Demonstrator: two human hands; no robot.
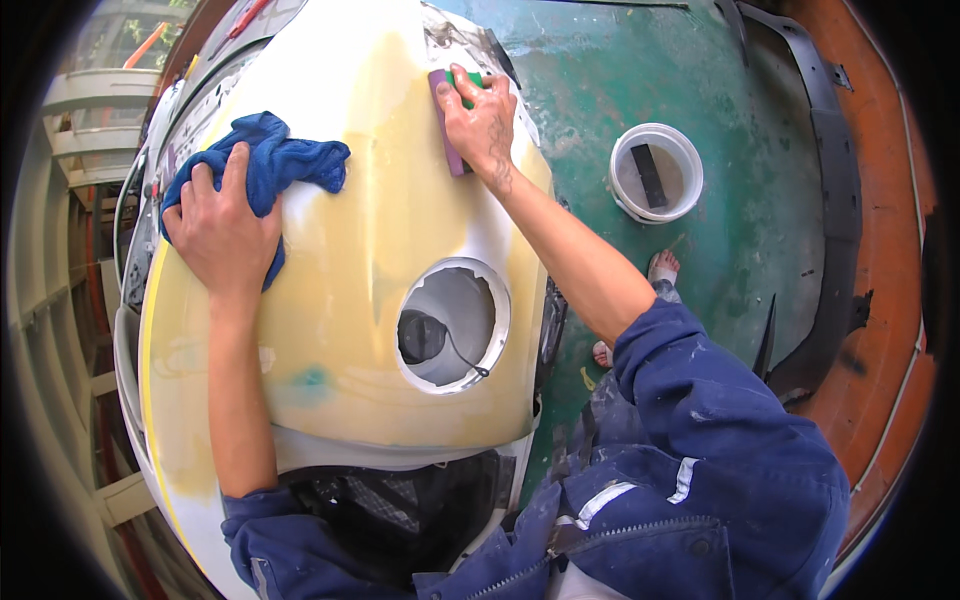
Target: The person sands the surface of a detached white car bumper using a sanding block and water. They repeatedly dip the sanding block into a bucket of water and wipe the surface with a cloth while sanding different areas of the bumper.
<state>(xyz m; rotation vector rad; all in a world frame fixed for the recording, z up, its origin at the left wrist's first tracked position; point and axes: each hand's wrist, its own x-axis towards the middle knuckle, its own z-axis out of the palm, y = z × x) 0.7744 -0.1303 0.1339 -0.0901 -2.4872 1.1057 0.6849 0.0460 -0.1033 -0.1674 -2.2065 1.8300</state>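
Note:
A car body panel [337, 315], patchy yellow and white, spreads out beneath both hands. My left hand [225, 225] grips a bunched blue cloth [300, 161] and presses it on the panel's left side. Near the panel's right edge, my right hand [484, 124] holds a purple and green block [442, 127], perhaps a sanding block, against the surface. Its fingers hide part of the block. Closer to me, a round fuel filler recess [480, 315] opens in the panel, with a black fuel cap [421, 335] and its tether inside.
On the green floor [600, 90] to the right stands a white bucket [697, 176] of cloudy water, with a dark block [649, 176] in it. A dark bumper cover [836, 165] lies farther right. Below the panel is a dark wheel arch opening [442, 510]. Feet show beside the car.

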